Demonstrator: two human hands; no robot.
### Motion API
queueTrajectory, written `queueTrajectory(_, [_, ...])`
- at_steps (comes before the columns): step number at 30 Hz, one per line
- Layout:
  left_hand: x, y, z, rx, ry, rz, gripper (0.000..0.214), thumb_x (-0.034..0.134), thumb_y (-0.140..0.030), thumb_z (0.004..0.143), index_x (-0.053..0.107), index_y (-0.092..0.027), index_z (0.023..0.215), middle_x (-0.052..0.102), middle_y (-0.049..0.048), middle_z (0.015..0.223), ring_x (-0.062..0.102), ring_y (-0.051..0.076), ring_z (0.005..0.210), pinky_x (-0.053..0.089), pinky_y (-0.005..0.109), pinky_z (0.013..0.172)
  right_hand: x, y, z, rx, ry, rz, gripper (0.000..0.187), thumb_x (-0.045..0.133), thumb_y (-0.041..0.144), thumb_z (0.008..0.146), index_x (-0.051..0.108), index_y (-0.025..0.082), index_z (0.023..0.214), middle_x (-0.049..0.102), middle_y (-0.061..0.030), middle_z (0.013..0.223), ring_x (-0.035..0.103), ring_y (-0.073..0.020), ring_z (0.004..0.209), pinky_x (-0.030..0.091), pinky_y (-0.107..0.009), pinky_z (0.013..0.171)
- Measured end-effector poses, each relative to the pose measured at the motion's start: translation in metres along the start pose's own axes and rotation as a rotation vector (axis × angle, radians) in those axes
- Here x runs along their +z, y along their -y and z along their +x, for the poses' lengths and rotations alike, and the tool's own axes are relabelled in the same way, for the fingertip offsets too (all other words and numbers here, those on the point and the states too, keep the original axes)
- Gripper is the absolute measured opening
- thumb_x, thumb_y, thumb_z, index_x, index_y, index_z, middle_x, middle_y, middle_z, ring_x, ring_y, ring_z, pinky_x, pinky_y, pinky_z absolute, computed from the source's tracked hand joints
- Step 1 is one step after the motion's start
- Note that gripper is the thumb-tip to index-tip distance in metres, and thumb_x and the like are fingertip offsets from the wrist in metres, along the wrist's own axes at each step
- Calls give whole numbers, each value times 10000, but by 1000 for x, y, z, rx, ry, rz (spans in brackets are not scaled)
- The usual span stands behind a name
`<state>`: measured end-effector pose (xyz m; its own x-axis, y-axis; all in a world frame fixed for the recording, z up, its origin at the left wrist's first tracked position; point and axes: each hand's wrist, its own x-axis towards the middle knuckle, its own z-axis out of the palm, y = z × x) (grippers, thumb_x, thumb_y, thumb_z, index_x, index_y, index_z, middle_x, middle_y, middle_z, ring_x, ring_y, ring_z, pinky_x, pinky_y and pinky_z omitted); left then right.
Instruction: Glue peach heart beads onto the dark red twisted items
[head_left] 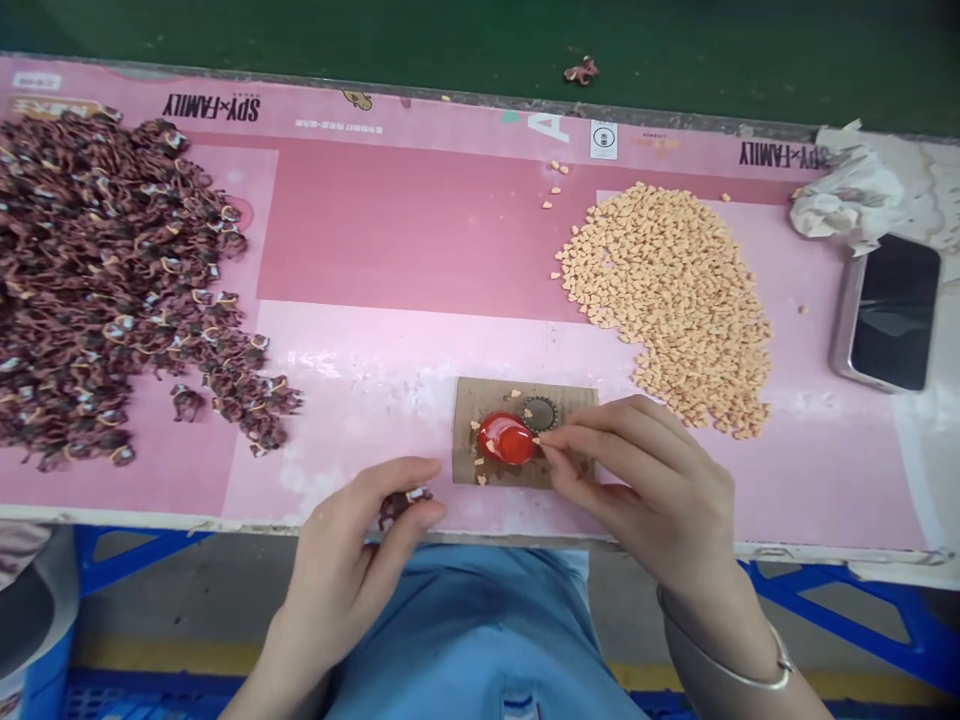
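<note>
Between the thumb and fingers of my left hand is a small dark brown figurine with a pale band, held near the table's front edge. My right hand pinches a tiny beige piece at the rim of a round red dish. The dish sits on a brown cardboard square, beside a ridged bottle cap. A few loose beige pieces lie on the cardboard and around the dish.
A large heap of brown figurines covers the left side. To the right spreads a pile of beige pieces. A phone and crumpled tissue lie at far right. One figurine is on the green surface beyond.
</note>
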<state>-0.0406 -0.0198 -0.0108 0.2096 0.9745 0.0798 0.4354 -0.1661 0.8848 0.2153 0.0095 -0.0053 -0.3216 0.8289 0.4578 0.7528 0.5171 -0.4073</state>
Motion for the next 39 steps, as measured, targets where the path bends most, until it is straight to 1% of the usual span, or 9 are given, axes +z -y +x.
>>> queueTrajectory(5, [-11,-3,5,37,79,128,331,527,-74,1049,698,-288,1236,716,8,974,691,144,872,565,189,791,-3,0,1,5,13,-6,141,677,81,999,649,220,997,745,-24,851,670,-144,739,550,-300,637])
queueTrajectory(11, [-9,3,9,122,-14,223,487,525,-46,1059,636,-307,1454,735,23,1213,688,137,1115,556,191,1000,-3,0,3,-11,16,9,152,661,75,999,661,227,996,743,-18,851,679,-149,731,561,-305,641])
queueTrajectory(16, [-11,8,6,125,29,102,453,604,-101,1061,654,-334,1447,806,-44,1114,767,75,981,571,93,918,-3,1,3,-17,16,11,155,678,62,985,654,215,996,742,-25,853,672,-148,740,565,-293,644])
queueTrajectory(19, [-9,9,0,58,-43,93,385,700,-131,1016,688,-286,1368,813,-37,1079,784,76,884,584,82,865,-5,1,4,-10,11,2,161,679,65,981,659,225,976,737,-18,838,667,-147,719,564,-294,629])
queueTrajectory(22, [-6,8,0,62,-99,96,250,725,-85,970,716,-244,1162,785,-43,983,725,55,732,574,85,773,-9,5,6,32,-20,35,171,700,60,964,670,228,967,725,-10,818,652,-140,688,559,-290,615])
queueTrajectory(26, [0,2,7,140,-15,56,239,665,-19,973,742,-222,1074,650,-57,776,599,50,640,505,97,623,-11,24,9,114,-51,194,167,691,63,956,687,230,963,733,-7,827,701,-136,720,589,-269,626])
queueTrajectory(31, [10,-4,7,155,-65,-21,465,671,60,946,759,-218,1308,618,-28,843,586,62,702,524,117,649,-3,53,13,145,-47,343,172,662,39,941,674,209,913,729,-4,789,712,-109,691,621,-211,638])
queueTrajectory(35, [16,-5,8,296,-108,36,704,628,93,949,607,-275,1549,635,-14,874,603,98,769,568,176,740,1,61,16,197,-72,373,154,679,48,935,679,197,896,727,-8,783,727,-109,702,640,-200,670])
queueTrajectory(39, [19,-5,10,379,-103,128,746,572,64,984,480,-288,1635,641,-4,836,617,135,777,598,219,748,2,60,18,201,-66,379,156,675,60,939,687,201,874,730,1,762,723,-106,679,642,-195,660])
